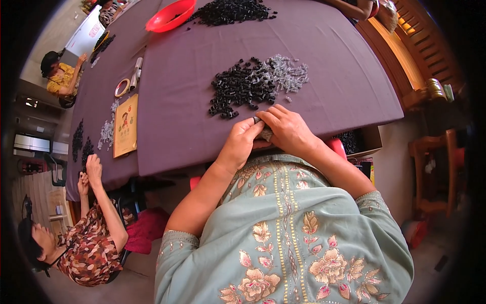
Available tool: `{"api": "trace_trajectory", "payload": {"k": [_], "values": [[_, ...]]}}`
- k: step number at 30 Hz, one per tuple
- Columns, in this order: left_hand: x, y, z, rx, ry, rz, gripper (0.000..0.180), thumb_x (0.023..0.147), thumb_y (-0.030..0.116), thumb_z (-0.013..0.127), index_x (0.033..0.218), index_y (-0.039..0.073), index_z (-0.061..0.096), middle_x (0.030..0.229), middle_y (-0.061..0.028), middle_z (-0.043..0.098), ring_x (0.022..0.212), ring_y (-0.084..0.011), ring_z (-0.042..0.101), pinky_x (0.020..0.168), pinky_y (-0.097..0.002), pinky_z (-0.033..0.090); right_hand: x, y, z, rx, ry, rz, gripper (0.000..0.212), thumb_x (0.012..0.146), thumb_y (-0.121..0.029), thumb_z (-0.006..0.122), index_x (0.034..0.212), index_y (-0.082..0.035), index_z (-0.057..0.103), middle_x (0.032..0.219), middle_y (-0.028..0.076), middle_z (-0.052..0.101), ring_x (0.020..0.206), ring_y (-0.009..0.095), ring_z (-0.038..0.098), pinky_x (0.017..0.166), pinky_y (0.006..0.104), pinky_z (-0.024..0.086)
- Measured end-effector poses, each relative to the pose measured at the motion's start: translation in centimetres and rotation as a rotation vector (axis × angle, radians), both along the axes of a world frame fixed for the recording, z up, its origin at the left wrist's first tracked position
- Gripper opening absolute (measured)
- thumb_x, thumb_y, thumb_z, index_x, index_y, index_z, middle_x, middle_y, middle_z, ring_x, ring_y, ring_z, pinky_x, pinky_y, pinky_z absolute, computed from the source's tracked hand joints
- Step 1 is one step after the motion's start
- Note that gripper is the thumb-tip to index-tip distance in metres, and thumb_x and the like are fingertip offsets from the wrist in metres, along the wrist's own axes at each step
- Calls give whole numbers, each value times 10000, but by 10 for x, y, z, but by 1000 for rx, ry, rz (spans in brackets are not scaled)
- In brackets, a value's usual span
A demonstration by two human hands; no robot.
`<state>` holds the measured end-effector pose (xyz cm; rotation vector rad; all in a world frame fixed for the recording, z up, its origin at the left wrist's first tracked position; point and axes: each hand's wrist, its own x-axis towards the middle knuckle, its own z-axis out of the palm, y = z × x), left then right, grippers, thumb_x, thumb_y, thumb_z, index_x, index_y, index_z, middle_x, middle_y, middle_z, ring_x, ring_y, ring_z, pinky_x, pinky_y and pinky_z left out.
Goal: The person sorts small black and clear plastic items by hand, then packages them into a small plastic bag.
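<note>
My left hand (238, 143) and my right hand (291, 130) meet at the table's near edge, fingers closed in a pinch. A small black plastic piece (256, 120) shows at my left thumb and fingertips, and my right fingers press against it. Between the hands is a greyish-brown speckled thing (266, 133), mostly covered, so I cannot tell its kind. Just beyond lies a heap of small black plastic pieces (238, 88). Small clear plastic pieces (287, 73) adjoin that heap on its right, a few of them loose nearer me.
The table wears a purple-grey cloth (177, 101). On it are a booklet (125, 126), a tape roll (122, 87), a red bowl (172, 15) and a far black heap (230, 11). Co-workers (91, 238) sit along the left. A wooden chair (435, 167) stands at right.
</note>
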<state>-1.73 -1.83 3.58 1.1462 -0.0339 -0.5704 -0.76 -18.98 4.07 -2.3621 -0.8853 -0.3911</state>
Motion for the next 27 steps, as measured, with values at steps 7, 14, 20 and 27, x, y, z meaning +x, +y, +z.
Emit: {"api": "trace_trajectory", "payload": {"k": [7,14,20,27], "values": [[2,2,-6,7,-9,-7,209,1027,178,451,1087,33,589,1029,-59,645,933,-140,646,803,-365,593,-2,1,0,21,-13,4,444,652,-99,715,1071,-9,600,924,104,608,907,305,596,766,398,522],[-1,-7,-3,27,39,110,183,971,139,474,995,37,625,956,-64,653,855,-147,652,731,-354,601,-4,3,0,71,33,16,486,649,-36,700,1125,6,609,943,137,617,906,341,595,784,423,516],[0,-11,-4,9,5,211,159,919,109,524,836,20,627,837,-36,636,767,-123,625,679,-317,580,-10,7,2,39,41,-29,608,591,16,676,1189,18,563,945,139,586,914,339,570,800,423,500],[4,-7,4,24,72,141,169,926,122,532,847,8,628,871,-76,646,797,-154,638,692,-347,594,-8,5,0,-75,38,-35,623,592,12,684,1199,22,546,969,133,578,936,329,560,816,409,496]]}}
